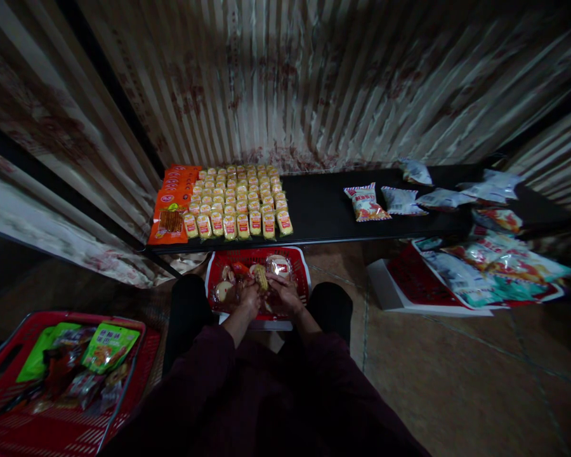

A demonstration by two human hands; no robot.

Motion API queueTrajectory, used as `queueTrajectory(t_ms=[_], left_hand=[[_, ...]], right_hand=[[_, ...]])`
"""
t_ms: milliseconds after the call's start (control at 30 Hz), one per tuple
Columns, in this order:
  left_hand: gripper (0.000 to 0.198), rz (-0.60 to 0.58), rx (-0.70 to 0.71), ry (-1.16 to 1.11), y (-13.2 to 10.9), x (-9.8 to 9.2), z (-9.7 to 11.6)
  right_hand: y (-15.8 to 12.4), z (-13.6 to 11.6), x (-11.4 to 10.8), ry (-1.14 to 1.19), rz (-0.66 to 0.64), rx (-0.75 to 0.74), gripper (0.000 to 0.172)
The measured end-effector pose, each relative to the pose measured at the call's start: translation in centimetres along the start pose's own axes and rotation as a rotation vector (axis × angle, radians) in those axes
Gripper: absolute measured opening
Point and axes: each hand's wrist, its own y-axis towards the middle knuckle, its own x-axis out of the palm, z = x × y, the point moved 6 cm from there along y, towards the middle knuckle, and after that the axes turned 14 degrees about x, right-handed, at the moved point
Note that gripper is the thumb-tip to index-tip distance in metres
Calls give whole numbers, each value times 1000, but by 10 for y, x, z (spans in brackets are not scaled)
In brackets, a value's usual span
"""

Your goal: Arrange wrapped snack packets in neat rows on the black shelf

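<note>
1. Striped curtain (266, 82) hangs beyond black shelf (314, 209).
2. Near: yellow corn-like item (261, 277) at red basket (228, 256), between our left hand (249, 297) and right hand (286, 293).
3. Left curls, right extends fingers; pinching it or not, we cannot tell.

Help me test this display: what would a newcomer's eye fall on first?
The yellow snack packs would likely come first, in rows on the left part of the black shelf, beside orange packets. Next come the left hand and right hand, close together at a yellow item over the middle red basket.
</note>
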Motion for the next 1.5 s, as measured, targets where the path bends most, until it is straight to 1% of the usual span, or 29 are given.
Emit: queueTrajectory(t_ms=[133, 267, 400, 567, 633, 767, 933, 1167, 1333, 1500], left_hand=[[10, 9, -36, -45, 2, -1, -3], [12, 29, -24, -79, 3, -2, -3], [14, 45, -22, -107, 1, -2, -3], [19, 44, -3, -88, -5, -3, 3], [23, 49, 7, -65, -6, -4, 5], [25, 61, 27, -64, -6, -5, 8], [26, 71, 54, -52, -5, -7, 8], [27, 24, 66, -52, -5, -4, 11], [28, -6, 72, -66, -7, 1, 14], [23, -8, 111, -42, -9, 3, 16]], right_hand=[[0, -2, 1, -55, 3, -25, 48], [0, -7, -3, -171, 73, -116, 41], [1, -8, -7, -249, 123, -157, 34], [6, -4, -10, -272, 147, -155, 31], [8, -2, -10, -273, 158, -135, 33], [7, -3, -7, -239, 155, -101, 38], [4, -3, -6, -221, 188, -90, 33], [8, -2, -10, -253, 196, -201, 36], [3, -9, -13, -264, 253, -280, 34], [1, -13, -12, -321, 233, -362, 33]])
